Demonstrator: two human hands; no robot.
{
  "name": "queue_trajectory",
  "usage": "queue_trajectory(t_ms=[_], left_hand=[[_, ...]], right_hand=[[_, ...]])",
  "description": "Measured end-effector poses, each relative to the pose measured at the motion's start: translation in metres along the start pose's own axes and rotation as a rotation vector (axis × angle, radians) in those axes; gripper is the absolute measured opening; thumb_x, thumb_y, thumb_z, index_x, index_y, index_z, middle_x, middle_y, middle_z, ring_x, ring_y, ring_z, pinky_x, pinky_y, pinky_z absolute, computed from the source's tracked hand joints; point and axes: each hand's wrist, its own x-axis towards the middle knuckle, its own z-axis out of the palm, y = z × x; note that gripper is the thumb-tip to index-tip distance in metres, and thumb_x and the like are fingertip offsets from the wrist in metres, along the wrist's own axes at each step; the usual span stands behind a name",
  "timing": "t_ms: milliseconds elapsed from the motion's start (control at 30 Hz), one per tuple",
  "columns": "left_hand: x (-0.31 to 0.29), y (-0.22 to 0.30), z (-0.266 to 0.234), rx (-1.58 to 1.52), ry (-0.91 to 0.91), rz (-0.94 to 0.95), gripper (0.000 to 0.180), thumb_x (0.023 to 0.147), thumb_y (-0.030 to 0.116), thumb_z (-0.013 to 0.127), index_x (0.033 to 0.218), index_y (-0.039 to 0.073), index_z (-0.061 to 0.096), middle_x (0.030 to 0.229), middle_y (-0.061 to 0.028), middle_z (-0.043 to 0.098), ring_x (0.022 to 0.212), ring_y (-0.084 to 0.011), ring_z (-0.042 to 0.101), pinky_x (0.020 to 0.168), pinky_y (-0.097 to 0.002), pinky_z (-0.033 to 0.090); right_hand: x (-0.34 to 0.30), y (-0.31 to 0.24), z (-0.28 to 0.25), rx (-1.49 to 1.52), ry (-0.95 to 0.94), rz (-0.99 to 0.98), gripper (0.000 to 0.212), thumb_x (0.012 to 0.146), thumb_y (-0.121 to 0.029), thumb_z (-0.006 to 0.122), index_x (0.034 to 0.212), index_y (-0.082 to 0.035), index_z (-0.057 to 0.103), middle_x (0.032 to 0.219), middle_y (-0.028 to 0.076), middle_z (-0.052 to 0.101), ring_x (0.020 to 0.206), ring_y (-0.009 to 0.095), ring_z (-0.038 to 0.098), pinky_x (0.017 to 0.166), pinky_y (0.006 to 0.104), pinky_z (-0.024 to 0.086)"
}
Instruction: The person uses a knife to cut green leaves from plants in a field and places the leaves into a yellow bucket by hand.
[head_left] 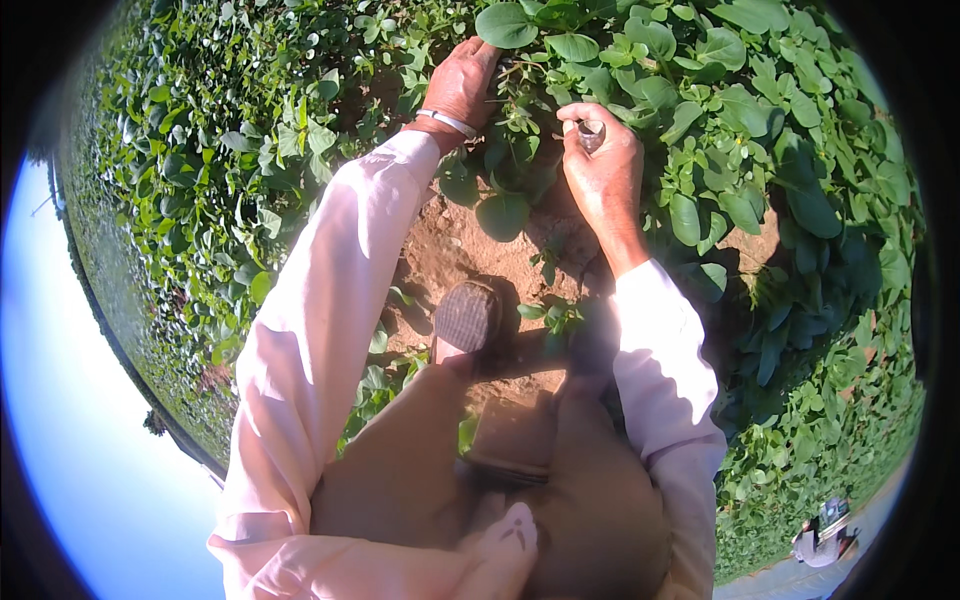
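Observation:
My left hand [463,85], with a pale band round the wrist, reaches into leafy green plants [520,85] at the top centre. Its fingertips are lost among the stems, so what they touch is hidden. To its right, my right hand [605,165] is closed round a small object with a round, dark and silvery end [591,135]. The rest of that object is covered by my fingers, and its kind does not show. Broad round leaves [502,216] hang over bare reddish soil between and below my hands.
My shoe [468,315] rests on the brown soil [440,235] between my arms. Dense low greenery [200,200] spreads on the left, with larger leaves [745,110] on the right. At the far lower right, beside a pale path [790,580], is a small shape [825,535] I cannot make out.

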Motion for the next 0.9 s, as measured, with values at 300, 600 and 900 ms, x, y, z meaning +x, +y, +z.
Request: queue_trajectory(t_ms=[300, 600, 900], left_hand=[[-0.007, -0.003, 0.002, -0.002, 0.025, -0.062, 0.065, 0.057, -0.002, 0.073, 0.118, 0.004, 0.053, 0.109, -0.0170, 0.059, 0.103, -0.0381, 0.057, 0.086, -0.0431, 0.051], [-0.001, -0.010, -0.019, -0.557, -0.006, -0.537, 0.040, 0.081, 0.001, 0.065, 0.119, -0.006, 0.057, 0.105, -0.0121, 0.069, 0.095, -0.0147, 0.063, 0.086, -0.0272, 0.049], [0.001, -0.019, 0.000, -0.522, 0.020, -0.350, 0.044, 0.078, -0.002, 0.064, 0.120, -0.009, 0.056, 0.106, -0.0136, 0.069, 0.098, -0.0158, 0.064, 0.088, -0.0270, 0.048]], right_hand=[[-0.035, 0.004, -0.017, 0.081, 0.042, 0.052, 0.017, 0.082, 0.007, 0.061, 0.095, -0.004, 0.065, 0.080, 0.007, 0.070, 0.068, 0.010, 0.065, 0.064, 0.0230, 0.050], [-0.034, -0.001, -0.029, 0.123, -0.079, 0.093, 0.013, 0.082, 0.005, 0.062, 0.091, -0.004, 0.065, 0.066, 0.004, 0.060, 0.056, 0.006, 0.051, 0.055, 0.0234, 0.042], [-0.015, -0.012, 0.002, -0.128, -0.093, -0.043, 0.019, 0.077, -0.001, 0.065, 0.094, -0.008, 0.064, 0.075, 0.014, 0.068, 0.071, 0.032, 0.068, 0.062, 0.0372, 0.051]])
